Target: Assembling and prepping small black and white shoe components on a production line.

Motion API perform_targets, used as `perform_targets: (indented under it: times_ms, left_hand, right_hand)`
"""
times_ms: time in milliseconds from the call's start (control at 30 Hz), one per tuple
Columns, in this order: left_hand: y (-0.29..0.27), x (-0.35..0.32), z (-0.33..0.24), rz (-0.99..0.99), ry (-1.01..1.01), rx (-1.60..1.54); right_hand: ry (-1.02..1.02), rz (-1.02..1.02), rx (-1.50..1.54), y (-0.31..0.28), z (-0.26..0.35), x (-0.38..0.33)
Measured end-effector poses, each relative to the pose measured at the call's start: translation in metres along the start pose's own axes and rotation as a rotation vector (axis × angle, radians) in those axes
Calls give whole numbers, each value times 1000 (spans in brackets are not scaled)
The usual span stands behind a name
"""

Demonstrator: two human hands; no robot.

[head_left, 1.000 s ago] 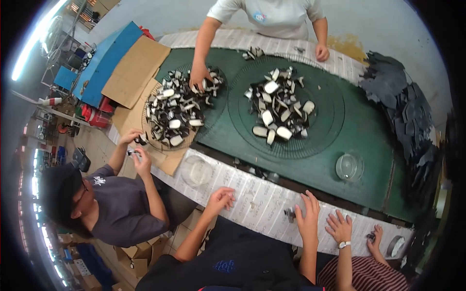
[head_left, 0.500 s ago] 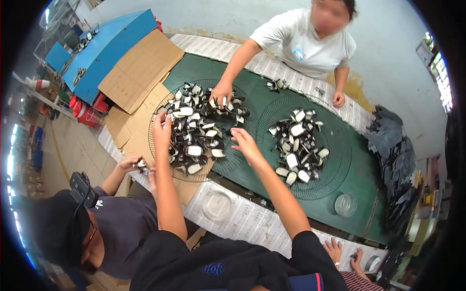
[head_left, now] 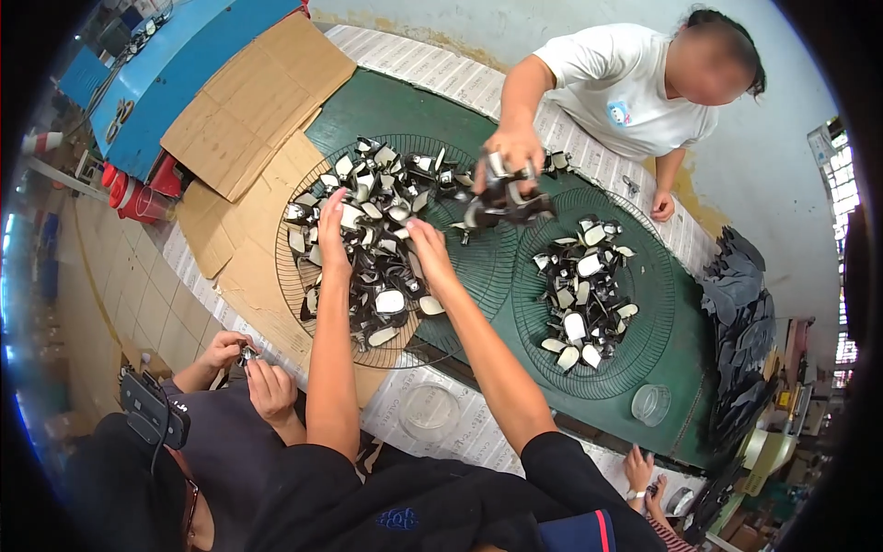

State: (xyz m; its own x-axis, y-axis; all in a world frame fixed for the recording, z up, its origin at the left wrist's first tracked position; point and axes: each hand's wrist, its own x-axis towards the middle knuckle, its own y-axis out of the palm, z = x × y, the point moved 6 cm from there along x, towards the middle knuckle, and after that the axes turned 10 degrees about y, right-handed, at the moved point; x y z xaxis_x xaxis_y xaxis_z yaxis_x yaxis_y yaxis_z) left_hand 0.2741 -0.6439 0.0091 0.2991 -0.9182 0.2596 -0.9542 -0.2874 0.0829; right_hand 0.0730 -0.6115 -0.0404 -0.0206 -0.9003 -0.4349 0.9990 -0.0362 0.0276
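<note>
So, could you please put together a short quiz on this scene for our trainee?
1. Where are the camera wearer's left hand and right hand?
A) On the dark sheets at the right
B) At the pile of black-and-white pieces on the left wire rack
C) On the blue surface at the upper left

2. True or false: the co-worker in the white shirt is holding a bunch of mostly dark pieces.

3. Fill in: the tabletop under the right wire rack is ____ in colour.

Key: 1. B; 2. True; 3. green.
</note>
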Motion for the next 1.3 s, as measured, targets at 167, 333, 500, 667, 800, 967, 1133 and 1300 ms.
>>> perform_targets:
  times_ms: [167,333,500,667,800,967,1133,1300]
  left_hand:
    - [37,-20,-6,37,-138,-467]
    - [60,-35,-6,-14,-254,-705]
    - [39,-43,-11,-6,-275,-91]
    - [-6,-12,21,16,65,704]
    - [45,-20,48,147,-30,709]
    - [75,-38,41,74,-219,-144]
    - [85,-50,11,46,-284,-118]
    - [81,-52,-10,66,-231,-59]
  right_hand:
    - [-36,101,91,-4,8,5]
    - [198,296,408,-8,-3,10]
    - [329,230,455,-21,-9,-2]
    - [165,73,188,-25,-27,13]
    - [324,248,439,-3,0,-13]
    - [249,363,460,-14,5,-8]
    - [313,349,444,-20,6,-19]
    - [215,338,526,-9,16,-18]
